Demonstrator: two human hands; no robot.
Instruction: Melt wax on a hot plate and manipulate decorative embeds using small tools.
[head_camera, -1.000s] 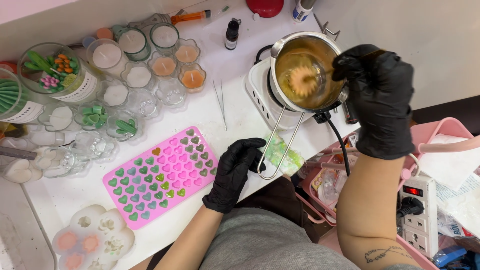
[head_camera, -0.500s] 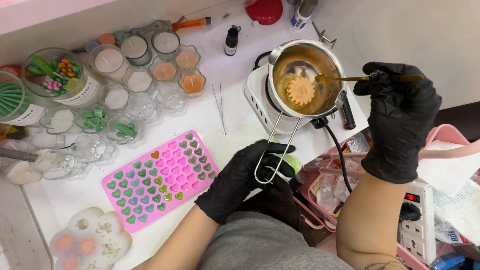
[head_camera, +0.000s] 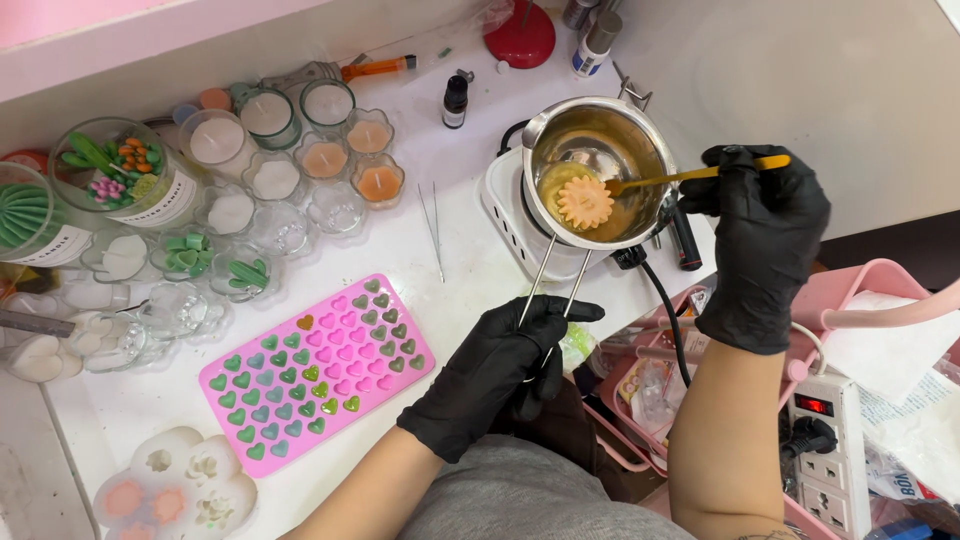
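L hand (head_camera: 500, 365), black glove, fingers wrapped round the wire handle (head_camera: 553, 285) of steel melting pot (head_camera: 598, 165); pot sits on white hotplate (head_camera: 510, 215), centre-right of table. R hand (head_camera: 757, 240), gloved, pinching a yellow-handled tool (head_camera: 690, 176) w/ tip at the orange flower-shaped wax piece (head_camera: 585, 203) in the pot. Pink heart mould (head_camera: 315, 370) near-left of L hand. Glass candle cups (head_camera: 300, 170) far left.
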